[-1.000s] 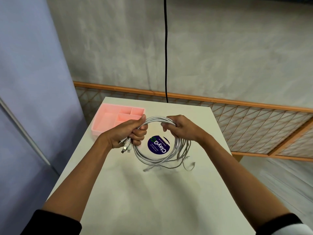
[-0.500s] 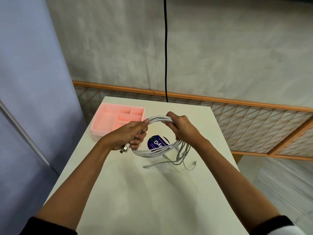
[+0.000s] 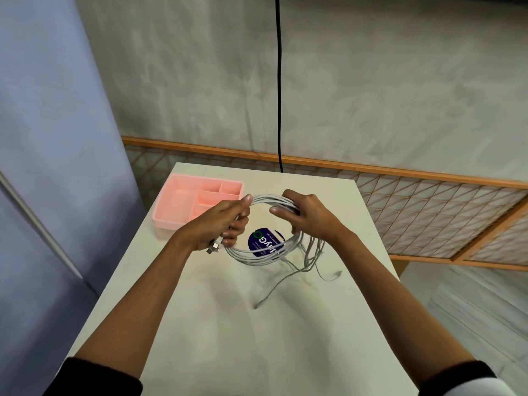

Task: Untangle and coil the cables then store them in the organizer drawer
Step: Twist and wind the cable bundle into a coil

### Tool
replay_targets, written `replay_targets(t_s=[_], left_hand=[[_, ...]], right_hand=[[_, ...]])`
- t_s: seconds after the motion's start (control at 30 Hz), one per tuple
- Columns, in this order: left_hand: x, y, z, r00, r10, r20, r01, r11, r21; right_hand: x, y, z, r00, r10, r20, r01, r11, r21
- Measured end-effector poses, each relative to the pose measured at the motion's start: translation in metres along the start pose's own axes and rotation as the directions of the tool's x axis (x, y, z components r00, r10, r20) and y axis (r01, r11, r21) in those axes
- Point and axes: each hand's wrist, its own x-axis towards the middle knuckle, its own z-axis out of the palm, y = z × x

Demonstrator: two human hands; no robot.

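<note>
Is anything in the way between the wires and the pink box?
Nothing visible. Both hands hold the coil of wires, and the pink box sits right behind the left hand, its sections open and looking empty.

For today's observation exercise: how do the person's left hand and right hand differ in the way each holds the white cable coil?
The left hand is closed in a fist on the cable coil, with connector ends poking out below it; the right hand grips with fingers hooked over the strands. Loose tails hang below the right hand, none below the left. Both hold the coil above the table.
</note>
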Motion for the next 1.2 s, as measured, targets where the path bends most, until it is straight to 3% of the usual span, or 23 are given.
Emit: replay_targets(t_s=[0.07, 0.17, 0.4, 0.47, 0.53, 0.63, 0.7, 0.8, 0.97, 1.03, 1.1, 1.2], left_hand=[[0.000, 0.002, -0.004, 0.999, -0.031, 0.020, 0.031, 0.999, 0.021], [-0.002, 0.002, -0.009, 0.992, -0.104, 0.076, 0.100, 0.994, 0.054], [-0.007, 0.003, -0.018, 0.964, -0.208, 0.165, 0.202, 0.978, 0.052], [-0.009, 0.005, -0.015, 0.957, -0.231, 0.176, 0.214, 0.971, 0.111], [-0.009, 0.008, -0.010, 0.960, -0.231, 0.160, 0.203, 0.964, 0.173], [-0.008, 0.013, -0.007, 0.978, -0.190, 0.085, 0.149, 0.925, 0.350], [-0.007, 0.013, -0.005, 0.987, -0.152, 0.050, 0.110, 0.873, 0.475], [-0.005, 0.012, 0.000, 0.994, -0.102, 0.031, 0.064, 0.804, 0.592], [-0.002, 0.009, -0.003, 0.997, -0.081, 0.013, 0.056, 0.789, 0.612], [-0.003, 0.007, -0.008, 0.994, -0.107, 0.021, 0.079, 0.835, 0.545], [-0.003, 0.006, -0.013, 0.989, -0.144, 0.041, 0.105, 0.864, 0.493], [-0.002, 0.005, -0.019, 0.978, -0.203, 0.054, 0.158, 0.882, 0.444]], right_hand=[[0.000, 0.006, -0.003, 0.999, -0.037, -0.011, 0.036, 0.998, -0.047], [-0.001, 0.012, -0.006, 0.978, -0.167, -0.121, 0.131, 0.957, -0.260], [-0.009, 0.011, -0.004, 0.831, -0.543, -0.122, 0.381, 0.715, -0.586], [-0.006, 0.012, -0.006, 0.825, -0.557, -0.095, 0.375, 0.666, -0.645], [-0.004, 0.011, -0.011, 0.874, -0.478, -0.086, 0.318, 0.698, -0.642], [-0.004, 0.003, -0.011, 0.989, -0.146, 0.022, 0.141, 0.891, -0.432], [-0.001, -0.001, -0.012, 0.981, 0.122, 0.152, -0.105, 0.988, -0.116], [0.001, -0.004, -0.018, 0.911, 0.248, 0.329, -0.332, 0.915, 0.230], [-0.001, 0.002, -0.027, 0.750, 0.222, 0.623, -0.545, 0.742, 0.391], [-0.006, 0.003, -0.026, 0.796, 0.164, 0.583, -0.450, 0.804, 0.389], [-0.012, 0.001, -0.024, 0.888, 0.096, 0.450, -0.276, 0.894, 0.353], [-0.017, 0.005, -0.018, 0.972, -0.094, 0.213, 0.087, 0.995, 0.043]])
